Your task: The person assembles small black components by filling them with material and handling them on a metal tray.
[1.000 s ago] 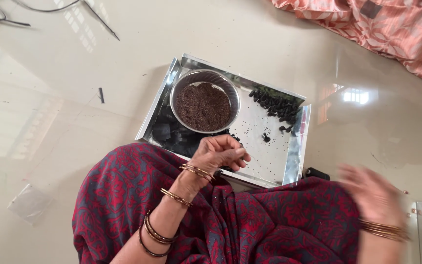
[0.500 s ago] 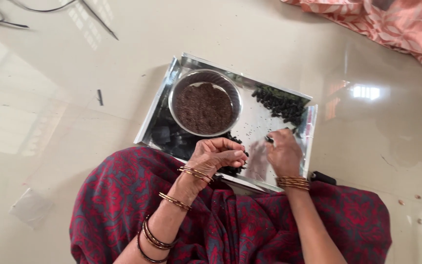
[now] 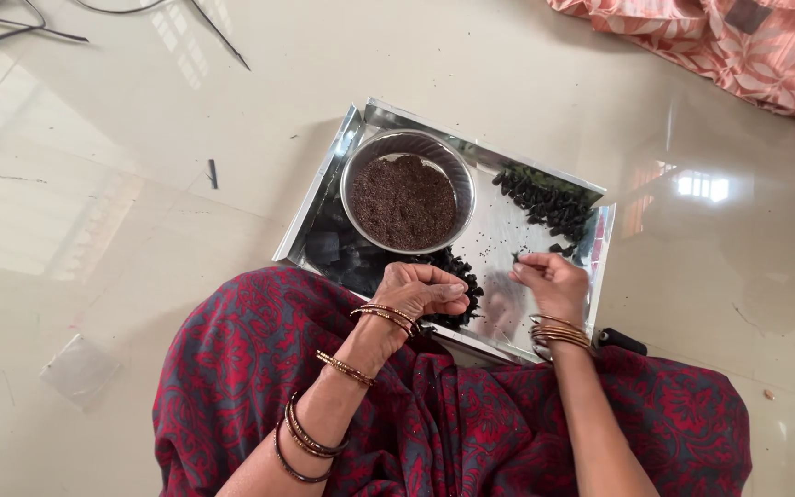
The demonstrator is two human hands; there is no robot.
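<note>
Since 1 second ago, right hand (image 3: 552,287) has come from the lap onto steel tray (image 3: 591,248), fingertips pinched, contents unclear. Left hand (image 3: 425,293) stays curled over near dark pods (image 3: 457,276). Far pod pile (image 3: 545,201) lies beyond, nearer the right hand.

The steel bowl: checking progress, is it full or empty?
Partly full: the steel bowl stands upright on the tray, brown seeds covering its bottom, rim wall bare above.

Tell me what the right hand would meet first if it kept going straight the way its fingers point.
Probably the bare steel tray floor, then the round bowl of brown seeds; the right hand points up and left, though its height above the tray is unclear.
</note>
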